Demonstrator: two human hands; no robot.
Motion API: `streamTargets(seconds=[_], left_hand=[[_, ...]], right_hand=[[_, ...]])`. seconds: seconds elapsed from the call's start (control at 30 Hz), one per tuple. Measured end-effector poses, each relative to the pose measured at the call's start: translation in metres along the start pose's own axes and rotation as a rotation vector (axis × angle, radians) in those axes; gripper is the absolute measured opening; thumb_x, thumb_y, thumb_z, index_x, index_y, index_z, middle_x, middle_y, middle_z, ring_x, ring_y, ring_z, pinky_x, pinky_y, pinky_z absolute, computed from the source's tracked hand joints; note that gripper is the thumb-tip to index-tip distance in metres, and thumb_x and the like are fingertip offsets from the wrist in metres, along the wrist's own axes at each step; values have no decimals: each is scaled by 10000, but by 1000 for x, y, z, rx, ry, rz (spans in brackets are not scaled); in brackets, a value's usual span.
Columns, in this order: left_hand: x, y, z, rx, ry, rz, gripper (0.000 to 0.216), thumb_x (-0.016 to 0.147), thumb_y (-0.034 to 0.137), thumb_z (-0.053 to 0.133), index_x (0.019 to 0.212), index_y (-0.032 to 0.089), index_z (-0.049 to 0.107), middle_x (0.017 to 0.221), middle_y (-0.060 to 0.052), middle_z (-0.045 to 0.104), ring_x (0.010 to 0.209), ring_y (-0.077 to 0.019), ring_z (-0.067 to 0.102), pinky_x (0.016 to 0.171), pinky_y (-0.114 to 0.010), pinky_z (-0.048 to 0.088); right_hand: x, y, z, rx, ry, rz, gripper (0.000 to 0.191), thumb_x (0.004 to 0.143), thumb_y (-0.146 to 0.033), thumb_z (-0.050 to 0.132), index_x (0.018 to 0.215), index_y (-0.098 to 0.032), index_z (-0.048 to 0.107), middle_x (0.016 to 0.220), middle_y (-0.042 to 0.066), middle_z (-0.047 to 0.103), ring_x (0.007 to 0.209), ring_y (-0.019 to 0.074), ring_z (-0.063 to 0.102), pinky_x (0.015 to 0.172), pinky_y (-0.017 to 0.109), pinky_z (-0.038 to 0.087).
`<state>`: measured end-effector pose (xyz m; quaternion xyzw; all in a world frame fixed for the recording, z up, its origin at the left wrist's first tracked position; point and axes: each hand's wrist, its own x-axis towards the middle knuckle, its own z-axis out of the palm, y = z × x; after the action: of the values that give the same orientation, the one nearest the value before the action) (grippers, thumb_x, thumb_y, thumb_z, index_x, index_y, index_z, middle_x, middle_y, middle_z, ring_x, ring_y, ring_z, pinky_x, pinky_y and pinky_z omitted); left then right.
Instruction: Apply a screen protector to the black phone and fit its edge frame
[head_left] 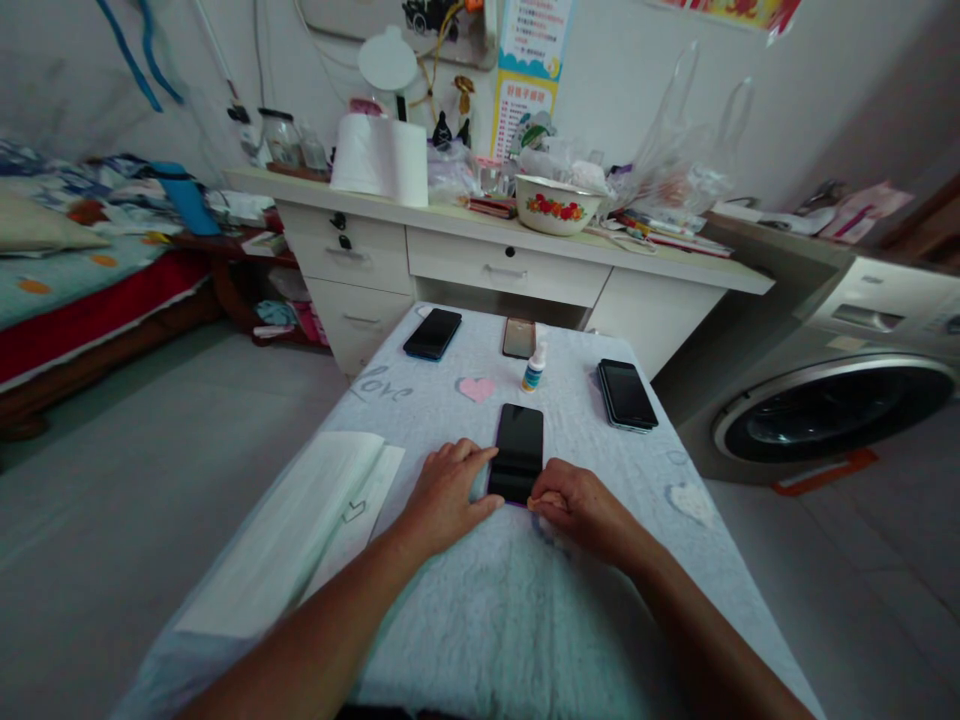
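A smartphone (pixel 519 450) with a dark screen and a purplish edge lies flat on the cloth-covered table. My left hand (pixel 454 490) rests beside it, fingers stretched; the index fingertip touches its left edge and the thumb lies by its lower left corner. My right hand (pixel 577 505) is closed at the phone's lower right corner. Pinched in its fingers is a small orange-brown cloth-like piece (pixel 546 501), mostly covered by them. Beyond the phone stands a small white spray bottle (pixel 534 368) with a blue and yellow label.
Another phone (pixel 433 334) lies back left, a gold-coloured phone (pixel 519 338) back centre, and stacked phones (pixel 628 393) at right. White paper or cloth (pixel 292 530) is at the left. A cluttered white desk (pixel 510 275) borders the far side; a washing machine (pixel 847 340) stands right.
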<state>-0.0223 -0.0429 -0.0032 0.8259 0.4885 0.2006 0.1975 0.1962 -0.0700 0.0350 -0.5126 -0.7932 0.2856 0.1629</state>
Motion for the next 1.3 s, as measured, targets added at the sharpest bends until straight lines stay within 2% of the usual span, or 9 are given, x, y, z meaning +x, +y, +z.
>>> streamTargets(seconds=[0.1,0.2,0.5,0.7,0.87,0.93,1.13,1.3], left_hand=[[0,0,0,1,7,0,571,749,364,686,1288,243,543,1123,-61,577,1026,-255,518,897,-380,397],[-1,0,1,-1,14,8,570,749,365,690,1286,245,542,1122,-60,577,1026,-252,517,901,-381,397],[-1,-3,2,-8,15,27,575,756,363,689,1295,230,538,1119,-63,573,1020,-249,517,897,-383,397],[-1,-2,1,-16,7,10,571,748,367,694,1285,251,538,1123,-59,573,1033,-250,518,902,-378,394],[-2,-1,0,-30,-4,-4,588,723,336,713,1278,265,533,1129,-58,572,1044,-258,519,904,-386,391],[-2,0,-1,-47,7,-8,557,707,324,726,1231,256,550,1116,-52,571,1040,-256,518,894,-383,393],[-3,4,-4,-33,54,-61,273,676,310,745,874,211,585,970,-29,554,957,-236,520,819,-348,392],[-3,6,-6,-28,31,-49,250,687,317,749,858,215,596,957,-27,552,955,-238,510,807,-344,377]], right_hand=[[0,-7,-4,-1,-53,-39,74,800,-113,616,798,-169,665,858,18,604,749,116,557,677,218,389],[8,-8,-6,-31,-44,-41,62,798,-115,628,780,-164,662,830,14,600,728,113,549,664,217,377],[61,13,-6,-197,113,-43,47,816,-155,627,809,-167,671,815,23,607,754,130,548,680,232,360],[94,27,-11,-289,218,40,67,826,-198,626,837,-162,682,860,47,632,809,153,557,723,244,366],[105,36,-16,-316,276,127,118,844,-219,592,873,-163,691,920,68,642,851,161,561,753,248,365],[106,40,-18,-322,295,172,126,840,-223,586,877,-168,693,927,72,640,853,163,561,751,250,363],[99,47,-15,-276,417,234,160,851,-232,539,868,-169,685,902,80,658,813,168,572,708,256,356],[95,46,-12,-152,427,208,148,852,-238,528,863,-172,660,837,57,689,761,162,593,667,245,357]])
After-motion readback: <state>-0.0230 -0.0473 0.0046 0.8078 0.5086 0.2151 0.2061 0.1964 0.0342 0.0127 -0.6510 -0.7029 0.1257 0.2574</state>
